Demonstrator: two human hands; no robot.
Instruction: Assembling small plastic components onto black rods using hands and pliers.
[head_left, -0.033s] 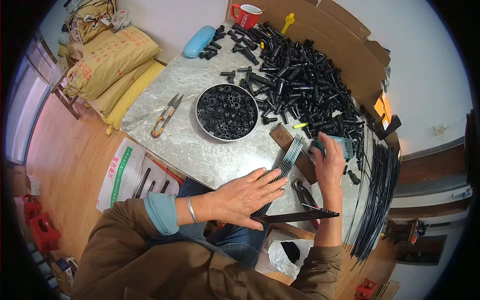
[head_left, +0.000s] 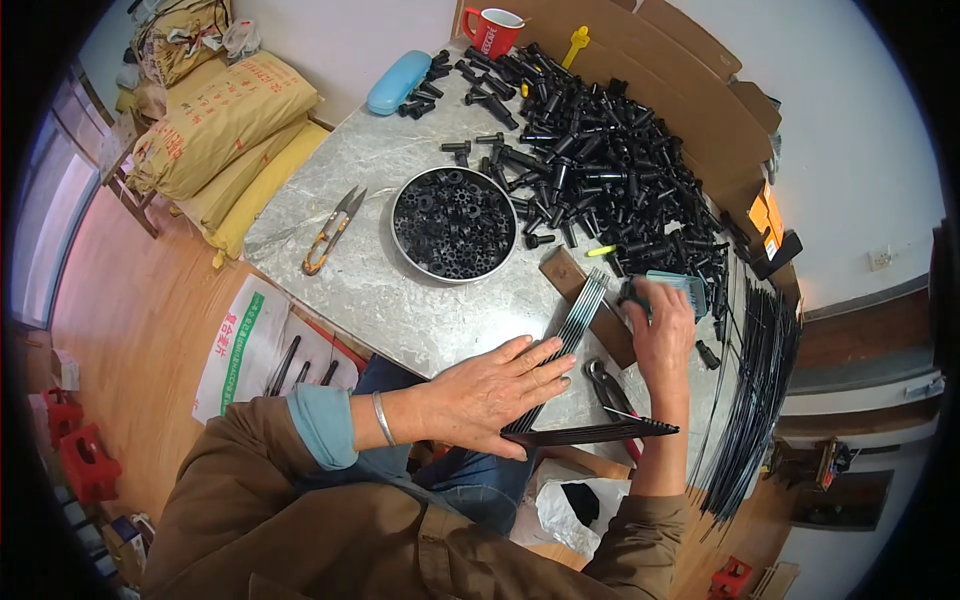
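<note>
My left hand [head_left: 490,395] lies flat, fingers stretched out, across a bundle of thin dark rods [head_left: 582,318]. The bundle's far end rests over a brown bar [head_left: 610,328]. From beneath my left palm a second fan of black rods [head_left: 590,434] runs right, overlapping my right forearm in the picture. My right hand [head_left: 663,325] is curled beside a small teal tray [head_left: 692,290]. Something dark green shows at its fingertips, too hidden to name. Dark-jawed pincers [head_left: 598,374] with red handles lie between the hands, partly covered by the black rods.
Black plastic bolt-like parts [head_left: 590,150] are heaped at the back. A round bowl [head_left: 400,250] holds small black pieces. Snips [head_left: 325,240], a blue case [head_left: 400,82] and a red mug [head_left: 495,35] are on the table. Long black rods [head_left: 755,400] overhang the right edge; cardboard [head_left: 650,60] stands behind.
My right hand has shifted slightly right beside the teal tray, its fingers bending more. My left hand and the rods have stayed in place.
</note>
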